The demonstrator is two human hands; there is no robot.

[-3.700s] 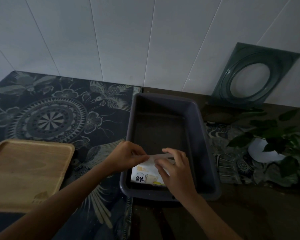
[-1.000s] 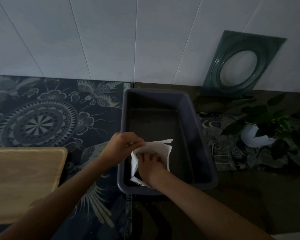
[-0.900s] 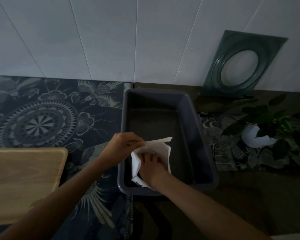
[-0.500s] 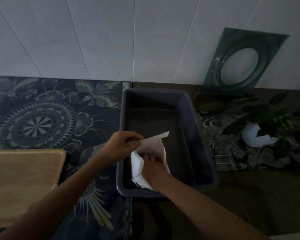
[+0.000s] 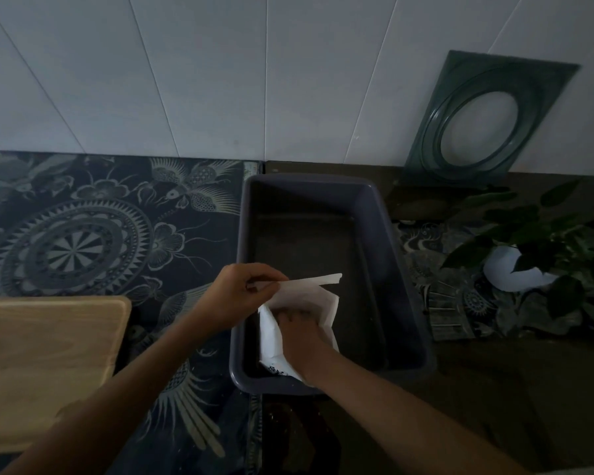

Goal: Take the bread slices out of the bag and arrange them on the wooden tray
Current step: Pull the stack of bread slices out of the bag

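A white bread bag (image 5: pixel 271 341) with dark print lies in the near end of a dark grey plastic tub (image 5: pixel 384 234). My left hand (image 5: pixel 234 296) pinches the bag's upper flap and holds its mouth open. My right hand (image 5: pixel 302 334) is pushed into the bag, fingers hidden inside; no bread slice shows. The wooden tray (image 5: pixel 45 365) lies at the left, bare, apart from both hands.
A patterned dark mat (image 5: pixel 83 241) covers the counter under the tray and left of the tub. A potted plant in a white pot (image 5: pixel 515 272) stands at the right. A green framed ring (image 5: pixel 484 121) leans on the white wall.
My right hand went from pinching the bag's top edge to reaching inside the bag. My left hand lifted the flap a little higher. The view shifted slightly right.
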